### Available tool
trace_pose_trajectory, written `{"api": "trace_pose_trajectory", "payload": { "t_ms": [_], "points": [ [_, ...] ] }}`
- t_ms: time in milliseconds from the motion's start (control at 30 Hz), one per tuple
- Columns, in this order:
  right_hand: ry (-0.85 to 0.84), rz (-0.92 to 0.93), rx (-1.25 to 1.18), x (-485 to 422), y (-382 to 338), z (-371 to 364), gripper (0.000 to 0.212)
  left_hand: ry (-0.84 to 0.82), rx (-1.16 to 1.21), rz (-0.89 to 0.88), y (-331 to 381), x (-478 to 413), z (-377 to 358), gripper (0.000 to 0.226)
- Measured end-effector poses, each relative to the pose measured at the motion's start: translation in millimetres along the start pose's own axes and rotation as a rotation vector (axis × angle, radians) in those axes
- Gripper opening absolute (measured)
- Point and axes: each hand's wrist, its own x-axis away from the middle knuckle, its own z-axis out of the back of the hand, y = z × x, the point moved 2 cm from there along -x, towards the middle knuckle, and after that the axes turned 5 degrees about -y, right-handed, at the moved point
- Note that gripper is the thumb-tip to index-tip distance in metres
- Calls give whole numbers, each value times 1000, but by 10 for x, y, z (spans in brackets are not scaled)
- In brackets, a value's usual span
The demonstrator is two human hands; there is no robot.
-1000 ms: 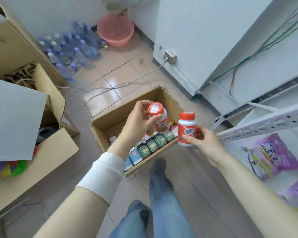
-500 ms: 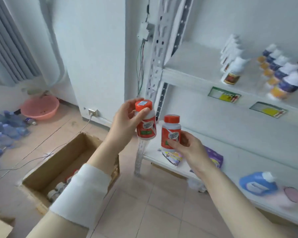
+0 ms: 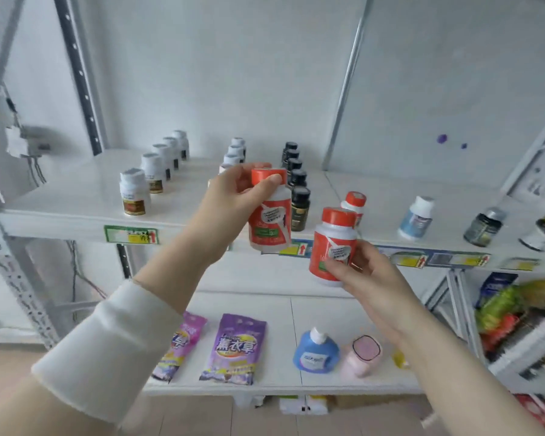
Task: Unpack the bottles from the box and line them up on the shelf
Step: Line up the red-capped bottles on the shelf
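Left grip (image 3: 233, 196) is pinching a red-capped white plastic bottle (image 3: 269, 221) by its cap; right grip (image 3: 359, 272) is curling round a second matching bottle (image 3: 332, 247), lower. Both are now hanging just before the front edge of the white metal shelf (image 3: 76, 199), having been carried up from the cardboard box, which is no longer showing. Behind them a third such bottle (image 3: 354, 202) seems to be standing already, so placing is likely coming next.
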Motion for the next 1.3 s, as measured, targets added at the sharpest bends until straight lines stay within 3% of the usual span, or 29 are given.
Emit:
{"api": "trace_pose_trajectory", "payload": {
  "t_ms": [67,167,233,533,900,1300],
  "points": [
    [48,10,11,-124,-75,325,32,-41,-4,-7,13,-273,-278,22],
    [89,38,28,-333,-192,707,51,-98,-64,-26,20,-723,-568,35],
    [99,36,34,-522,-252,923,48,-114,-111,-27,10,-1037,-706,39],
    [2,-85,138,-2014,-511,1526,54,-260,-423,-7,-319,-2700,-1055,44],
    [-81,-266,452,-3572,32,1568,55,-393,-770,84,-1195,-4267,-1181,43],
    [-79,-290,505,-4194,395,1409,72,-454,-958,152,-1585,-4790,-1268,43]
  ]
}}
